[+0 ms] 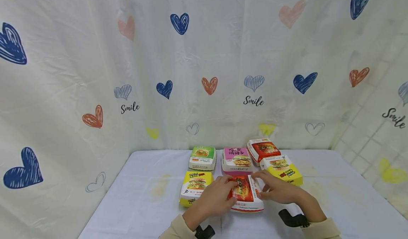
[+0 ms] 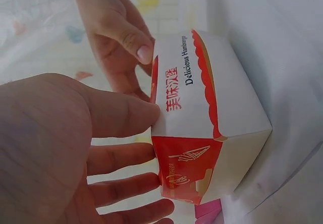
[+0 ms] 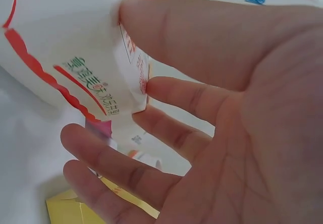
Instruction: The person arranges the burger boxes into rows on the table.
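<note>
- Nearest to the head camera are two beige sleeves with black wrist pieces; from them reach the left hand and the right hand, both with fingers loosely spread.
- Also in the head view, the red-and-white box is between the two hands, at the table, and both touch it from opposite sides.
- Around them, the left yellow box is just left of the left hand, which partly covers it; beyond it is the green box. Farther forward between the hands is the pink box. Beyond the right hand lies the right yellow box, with the second red box behind.
- Left wrist view: the left thumb touches the upper edge beside "Delicious Hamburger", its other fingers extended at the red side.
- Right wrist view: the right thumb touches the white side with green letters; its lower fingers are stretched apart.
</note>
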`<state>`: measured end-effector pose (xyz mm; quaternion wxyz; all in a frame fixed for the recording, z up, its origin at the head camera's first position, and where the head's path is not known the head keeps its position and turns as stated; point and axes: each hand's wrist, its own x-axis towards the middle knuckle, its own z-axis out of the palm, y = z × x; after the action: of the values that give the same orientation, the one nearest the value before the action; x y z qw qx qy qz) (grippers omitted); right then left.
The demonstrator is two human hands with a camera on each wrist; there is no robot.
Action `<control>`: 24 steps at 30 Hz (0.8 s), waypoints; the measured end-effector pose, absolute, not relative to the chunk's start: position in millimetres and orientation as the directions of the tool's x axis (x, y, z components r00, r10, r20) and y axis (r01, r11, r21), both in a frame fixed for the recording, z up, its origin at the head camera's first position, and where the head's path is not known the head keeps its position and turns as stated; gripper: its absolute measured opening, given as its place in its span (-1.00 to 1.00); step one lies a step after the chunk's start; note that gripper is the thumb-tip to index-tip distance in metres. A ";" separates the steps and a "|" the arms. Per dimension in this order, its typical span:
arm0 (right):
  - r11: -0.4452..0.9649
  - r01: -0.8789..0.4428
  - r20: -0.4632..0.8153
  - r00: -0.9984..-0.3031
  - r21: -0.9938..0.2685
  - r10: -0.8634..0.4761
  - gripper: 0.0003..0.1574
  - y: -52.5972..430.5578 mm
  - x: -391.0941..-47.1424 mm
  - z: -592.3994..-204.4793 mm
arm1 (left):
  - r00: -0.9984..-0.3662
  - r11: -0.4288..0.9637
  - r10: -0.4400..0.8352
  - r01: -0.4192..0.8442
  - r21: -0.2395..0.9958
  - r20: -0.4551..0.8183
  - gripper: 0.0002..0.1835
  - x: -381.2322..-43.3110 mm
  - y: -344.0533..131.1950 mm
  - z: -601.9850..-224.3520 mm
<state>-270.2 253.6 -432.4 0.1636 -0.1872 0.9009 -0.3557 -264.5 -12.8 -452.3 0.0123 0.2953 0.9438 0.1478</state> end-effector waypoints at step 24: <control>0.730 -0.210 -0.124 -0.919 -0.651 -0.375 -0.35 250.0 -270.7 -429.8 | -0.816 0.766 0.560 0.576 0.285 0.143 -0.69 -267.7 -13.8 -451.8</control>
<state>-270.7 250.0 -429.8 0.1246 -0.1587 0.9216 -0.3315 -267.7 -13.8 -451.8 -0.0250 0.3025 0.9394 0.1595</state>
